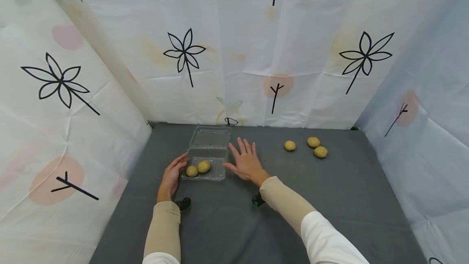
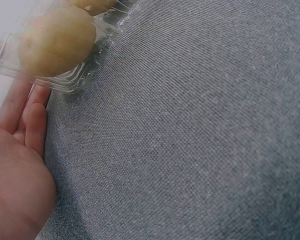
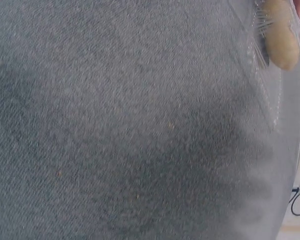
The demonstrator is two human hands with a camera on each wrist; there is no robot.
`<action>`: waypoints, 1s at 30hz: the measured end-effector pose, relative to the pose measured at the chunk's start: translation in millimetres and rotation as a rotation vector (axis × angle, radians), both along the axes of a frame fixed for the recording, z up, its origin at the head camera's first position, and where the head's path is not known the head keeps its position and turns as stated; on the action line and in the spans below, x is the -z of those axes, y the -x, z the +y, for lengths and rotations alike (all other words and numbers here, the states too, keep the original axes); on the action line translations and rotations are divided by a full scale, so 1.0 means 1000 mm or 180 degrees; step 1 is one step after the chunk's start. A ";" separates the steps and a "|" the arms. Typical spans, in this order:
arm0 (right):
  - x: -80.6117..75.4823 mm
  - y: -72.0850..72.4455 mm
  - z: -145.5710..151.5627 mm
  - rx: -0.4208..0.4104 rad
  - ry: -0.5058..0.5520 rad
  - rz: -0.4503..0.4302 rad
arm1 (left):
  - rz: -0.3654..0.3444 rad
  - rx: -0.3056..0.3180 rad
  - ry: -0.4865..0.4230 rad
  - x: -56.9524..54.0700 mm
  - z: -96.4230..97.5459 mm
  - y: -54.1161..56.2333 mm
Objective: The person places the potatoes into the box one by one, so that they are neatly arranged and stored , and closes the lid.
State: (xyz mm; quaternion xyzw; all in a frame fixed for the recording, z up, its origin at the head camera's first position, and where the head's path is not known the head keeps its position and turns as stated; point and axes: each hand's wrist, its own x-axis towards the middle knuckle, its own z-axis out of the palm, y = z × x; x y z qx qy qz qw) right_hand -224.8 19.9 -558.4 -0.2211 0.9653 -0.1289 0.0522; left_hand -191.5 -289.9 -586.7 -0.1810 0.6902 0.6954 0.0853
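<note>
A clear plastic clamshell container (image 1: 218,173) lies on the grey table with its lid (image 1: 211,137) folded back. Two potatoes sit inside: a smaller potato (image 1: 192,171) at the left and a larger potato (image 1: 204,166) beside it. My left hand (image 1: 173,176) rests against the container's left side, its fingers (image 2: 12,107) fairly straight along the wall. To the right of the container, my right hand (image 1: 247,163) hovers with spread fingers and holds nothing. The right wrist view shows the potatoes (image 3: 282,46) through the plastic, but not the right hand itself.
Three more potatoes lie toward the back right: a lone potato (image 1: 290,146), and a pair made of a rear potato (image 1: 313,142) and a front potato (image 1: 320,152). Patterned white cloth (image 1: 234,93) hangs behind the table (image 1: 329,199) and along both sides.
</note>
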 end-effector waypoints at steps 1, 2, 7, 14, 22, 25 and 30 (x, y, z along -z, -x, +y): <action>0.000 0.000 0.002 0.0015 -0.0005 0.0000 | 0.0007 -0.0007 0.0016 0.002 0.000 0.000; 0.001 0.000 0.003 0.0028 -0.0031 0.0001 | 0.0014 -0.0012 0.0033 0.004 -0.001 0.000; 0.001 0.002 0.009 0.0092 -0.0040 -0.0007 | 0.0032 -0.0020 0.0120 0.008 -0.002 0.000; 0.003 0.005 0.014 0.0130 -0.0097 -0.0013 | 0.0073 -0.0019 0.0066 0.008 -0.002 0.000; 0.000 0.007 0.026 0.0213 -0.0126 0.0021 | 0.0034 -0.0028 0.0047 0.005 -0.001 0.000; 0.001 0.008 0.033 0.0239 -0.0157 0.0031 | -0.0008 -0.0003 0.0021 0.003 -0.001 0.000; 0.004 0.012 0.044 0.0303 -0.0224 -0.0017 | -0.0031 -0.0013 -0.0089 0.003 -0.002 0.002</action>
